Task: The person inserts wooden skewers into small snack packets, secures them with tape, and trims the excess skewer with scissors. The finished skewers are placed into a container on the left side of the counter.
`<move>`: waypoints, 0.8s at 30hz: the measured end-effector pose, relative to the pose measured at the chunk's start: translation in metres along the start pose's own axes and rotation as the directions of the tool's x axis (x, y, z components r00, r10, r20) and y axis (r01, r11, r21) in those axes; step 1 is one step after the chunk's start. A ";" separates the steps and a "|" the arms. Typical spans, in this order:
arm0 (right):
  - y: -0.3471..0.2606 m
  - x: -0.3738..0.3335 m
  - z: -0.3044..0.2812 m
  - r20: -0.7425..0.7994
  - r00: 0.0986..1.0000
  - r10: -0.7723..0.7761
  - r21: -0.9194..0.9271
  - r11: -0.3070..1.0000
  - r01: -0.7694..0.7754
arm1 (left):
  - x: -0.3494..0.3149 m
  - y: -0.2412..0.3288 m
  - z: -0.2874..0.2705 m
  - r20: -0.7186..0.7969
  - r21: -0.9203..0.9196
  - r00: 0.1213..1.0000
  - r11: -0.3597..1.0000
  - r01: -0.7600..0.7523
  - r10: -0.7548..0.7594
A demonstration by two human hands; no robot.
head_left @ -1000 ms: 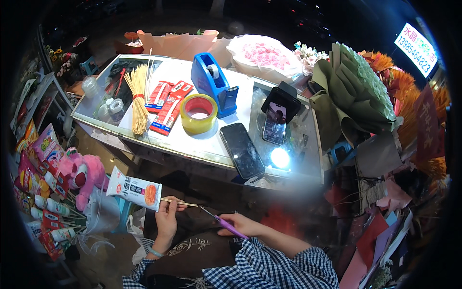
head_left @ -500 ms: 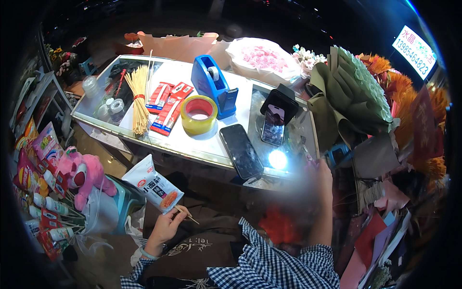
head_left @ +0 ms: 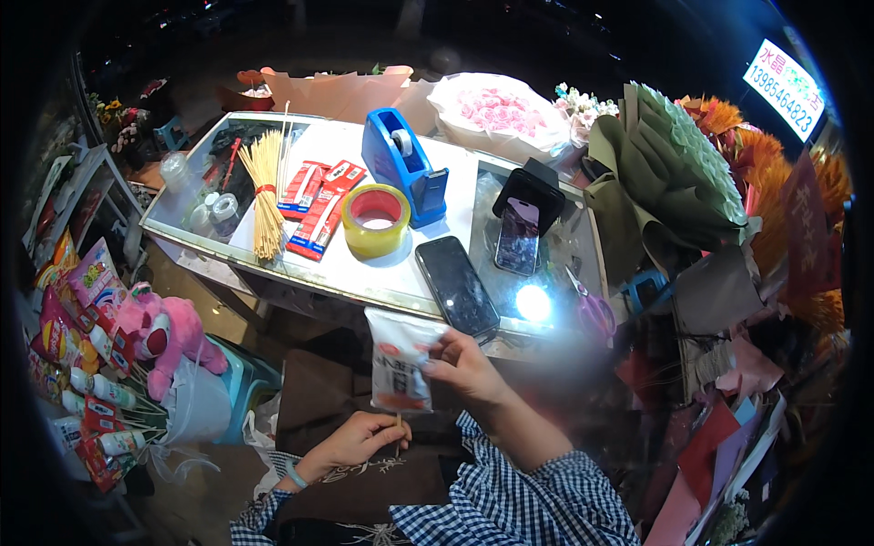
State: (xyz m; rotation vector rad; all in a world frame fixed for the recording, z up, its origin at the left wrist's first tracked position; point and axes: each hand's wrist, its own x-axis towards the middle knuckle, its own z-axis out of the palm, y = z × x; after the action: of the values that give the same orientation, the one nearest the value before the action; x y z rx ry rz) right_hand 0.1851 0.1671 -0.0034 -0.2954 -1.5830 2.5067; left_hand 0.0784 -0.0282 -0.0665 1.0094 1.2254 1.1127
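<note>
Head view, snack packet (head_left: pixel 399 362) upright, long axis vertical, right hand (head_left: pixel 467 366) gripping

The left hand (head_left: pixel 350 443) sits low, palm turned down, with its fingers curled in and its thumb and first finger pinched tight together. The right hand (head_left: pixel 466 366) is higher up and a bit to the right, its fingers bent and squeezed closed too. Both arms come in from the bottom, in blue and white checked sleeves.

Head-worn fisheye, looking steeply down — close over lap, table (head_left: pixel 382 282) just ahead
</note>
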 end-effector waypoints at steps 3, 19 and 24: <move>0.002 0.010 0.008 0.085 0.992 -0.096 -0.025 0.995 0.099 | -0.002 -0.007 0.002 -0.098 -0.102 0.995 0.994 0.024 -0.034; 0.015 0.026 0.021 -0.284 0.938 -0.201 -0.193 0.970 0.149 | 0.005 -0.018 0.005 -0.577 -0.081 0.816 0.991 -0.106 0.040; 0.020 0.034 0.021 -0.332 0.906 -0.264 -0.180 0.960 0.214 | 0.005 -0.020 0.005 -0.662 0.061 0.740 0.992 -0.110 0.123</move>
State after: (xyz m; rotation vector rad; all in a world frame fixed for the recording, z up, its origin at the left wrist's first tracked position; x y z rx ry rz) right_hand 0.1465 0.1483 -0.0152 -0.5046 -1.5413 2.0265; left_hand 0.0856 -0.0270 -0.0863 0.7128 1.7555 1.6505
